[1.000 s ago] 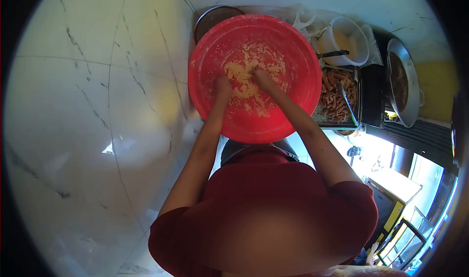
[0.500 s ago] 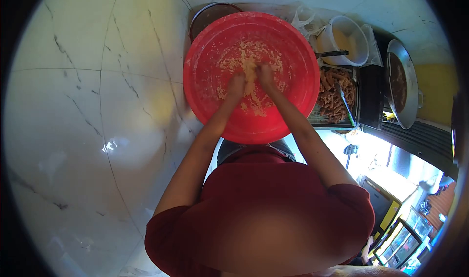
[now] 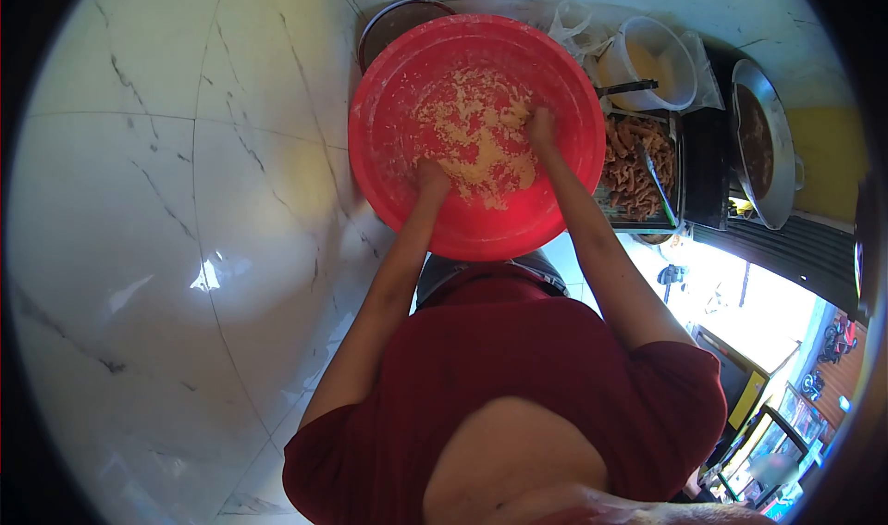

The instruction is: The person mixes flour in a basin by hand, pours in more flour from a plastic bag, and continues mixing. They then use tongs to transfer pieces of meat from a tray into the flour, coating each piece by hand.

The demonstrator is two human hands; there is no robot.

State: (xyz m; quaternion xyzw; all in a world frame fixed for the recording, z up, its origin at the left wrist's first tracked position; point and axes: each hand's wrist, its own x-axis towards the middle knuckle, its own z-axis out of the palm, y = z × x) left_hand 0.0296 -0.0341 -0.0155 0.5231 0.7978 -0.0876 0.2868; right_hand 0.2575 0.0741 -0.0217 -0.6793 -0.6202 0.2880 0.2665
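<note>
A wide red basin (image 3: 388, 81) holds a loose, pale-yellow crumbly mixture (image 3: 490, 155) spread over its bottom. My left hand (image 3: 432, 177) is at the left edge of the crumbs, its coated fingers curled into them. On the opposite side, my right hand (image 3: 541, 127) is closed at the right edge of the mixture, with a yellowish clump at its fingers. The fingertips of both hands are partly hidden by the crumbs.
Right of the basin is a tray of brown fried strips (image 3: 634, 178) with tongs (image 3: 657, 183) on it. Behind stands a white bucket (image 3: 684, 76) with a black handle nearby. Farther right sits a large metal pan (image 3: 784, 146) of dark liquid. A tiled wall (image 3: 139, 201) rises at left.
My hands have moved apart from the middle of the basin, the left toward the near left and the right outward to the right. The crumbs lie more widely spread.
</note>
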